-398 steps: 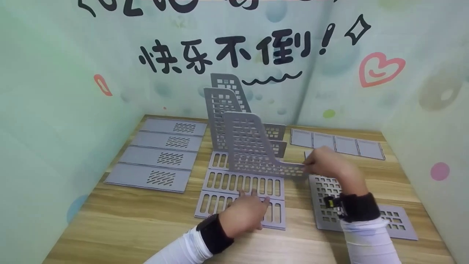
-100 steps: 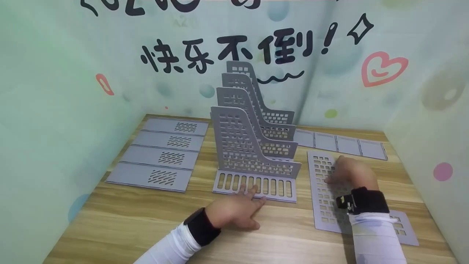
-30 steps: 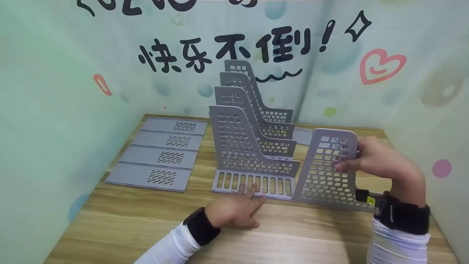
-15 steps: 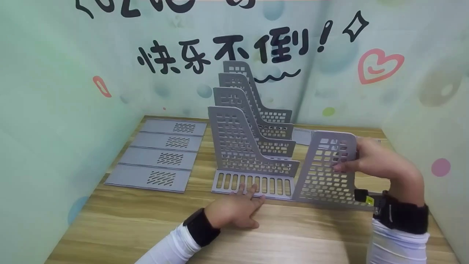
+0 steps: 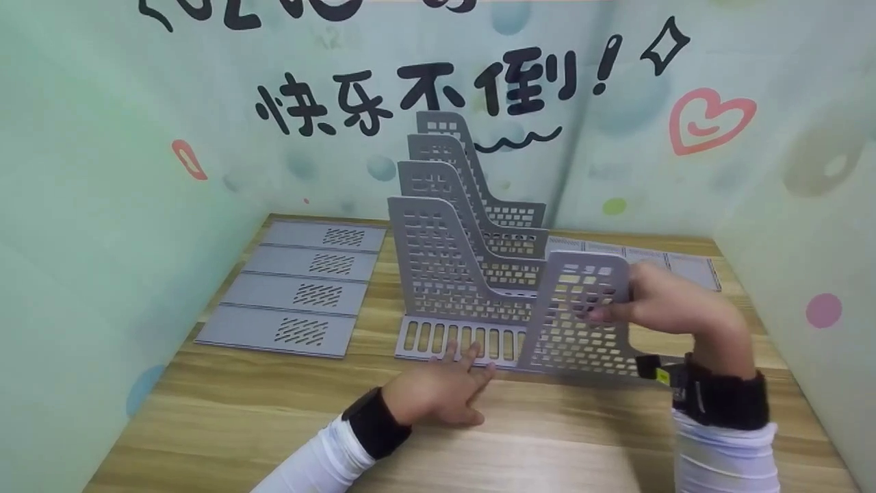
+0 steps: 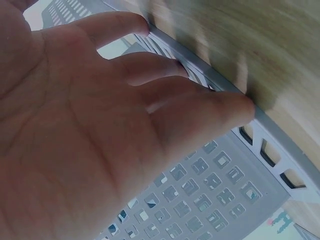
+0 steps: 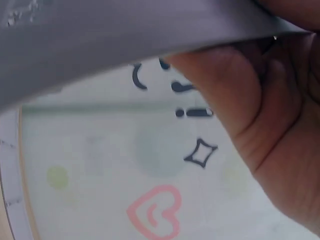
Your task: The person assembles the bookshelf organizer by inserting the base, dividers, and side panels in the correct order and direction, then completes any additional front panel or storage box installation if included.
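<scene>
My right hand [image 5: 674, 301] pinches the upper right edge of a loose grey perforated divider panel [image 5: 575, 329]. It stands upright, its lower left edge overlapping the right end of a slotted grey base [image 5: 404, 354] in the head view; whether they touch I cannot tell. In the right wrist view, the grey panel [image 7: 125, 35] lies between thumb and fingers. My left hand [image 5: 441, 392] rests with spread, straight fingers on the base's front edge. The left wrist view shows those fingertips [image 6: 240, 107] at the edge. Several matching divider panels [image 5: 445, 274] stand upright in a row on the base.
Several flat grey panels with slanted slits [image 5: 294, 294] lie side by side at the left of the wooden table [image 5: 274, 424]. A row of smaller flat panels [image 5: 691, 270] lies at the back right. A printed cloth [image 5: 328, 185] hangs behind.
Over the longer span, another divider came to stand at the row's front. The right hand lifted the last panel from the table and has now moved it left toward the base. The left hand stays.
</scene>
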A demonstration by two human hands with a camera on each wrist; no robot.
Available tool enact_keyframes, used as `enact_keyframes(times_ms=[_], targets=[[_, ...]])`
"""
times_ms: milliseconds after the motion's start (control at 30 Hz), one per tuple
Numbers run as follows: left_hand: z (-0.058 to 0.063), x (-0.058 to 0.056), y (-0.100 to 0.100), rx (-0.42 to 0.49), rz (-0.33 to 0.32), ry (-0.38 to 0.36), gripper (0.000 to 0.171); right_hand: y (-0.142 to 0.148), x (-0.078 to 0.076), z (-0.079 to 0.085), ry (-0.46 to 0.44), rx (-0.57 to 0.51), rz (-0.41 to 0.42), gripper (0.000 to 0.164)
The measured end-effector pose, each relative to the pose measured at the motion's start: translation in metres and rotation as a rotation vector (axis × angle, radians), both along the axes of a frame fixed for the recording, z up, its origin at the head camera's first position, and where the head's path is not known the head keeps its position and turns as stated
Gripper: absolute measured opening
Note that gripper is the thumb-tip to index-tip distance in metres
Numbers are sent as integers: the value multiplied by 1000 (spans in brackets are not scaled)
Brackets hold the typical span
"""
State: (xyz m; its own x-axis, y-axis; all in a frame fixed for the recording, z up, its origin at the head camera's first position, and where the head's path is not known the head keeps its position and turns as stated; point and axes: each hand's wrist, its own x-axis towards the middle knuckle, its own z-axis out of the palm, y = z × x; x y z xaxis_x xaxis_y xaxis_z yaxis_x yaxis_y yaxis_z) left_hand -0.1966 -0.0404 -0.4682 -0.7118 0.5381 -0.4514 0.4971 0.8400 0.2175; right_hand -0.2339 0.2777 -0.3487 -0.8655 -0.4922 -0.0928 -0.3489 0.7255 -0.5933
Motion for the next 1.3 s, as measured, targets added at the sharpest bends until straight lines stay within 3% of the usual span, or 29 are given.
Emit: enact_keyframes(times_ms=[200,433,600,700,833,933,1067,1200,1300], targets=[[2,-3,-4,-3,-30,4,83,-33,-1,-8,90,-74,134,16],[6,-13,-7,14,-21,-22,79,-38,-2,-12,108,-129,130,11],[5,-23,-12,78,-13,15,72,-35,-5,-13,96,-123,137,15],[6,-31,-21,135,-24,52,63,-31,-8,-15,51,-95,150,15],[10,-42,-38,199,-22,66,46,-23,-8,-19,-80,-2,158,15],[15,-49,-54,214,58,42,38,-13,-7,-29,-138,73,146,17],[22,-59,-81,170,260,0,33,5,-8,-49,-129,122,150,18],[21,-68,-105,98,436,-28,42,21,-12,-70,-130,140,168,11],[15,-73,-113,99,490,-94,39,25,-12,-84,-151,142,158,15]])
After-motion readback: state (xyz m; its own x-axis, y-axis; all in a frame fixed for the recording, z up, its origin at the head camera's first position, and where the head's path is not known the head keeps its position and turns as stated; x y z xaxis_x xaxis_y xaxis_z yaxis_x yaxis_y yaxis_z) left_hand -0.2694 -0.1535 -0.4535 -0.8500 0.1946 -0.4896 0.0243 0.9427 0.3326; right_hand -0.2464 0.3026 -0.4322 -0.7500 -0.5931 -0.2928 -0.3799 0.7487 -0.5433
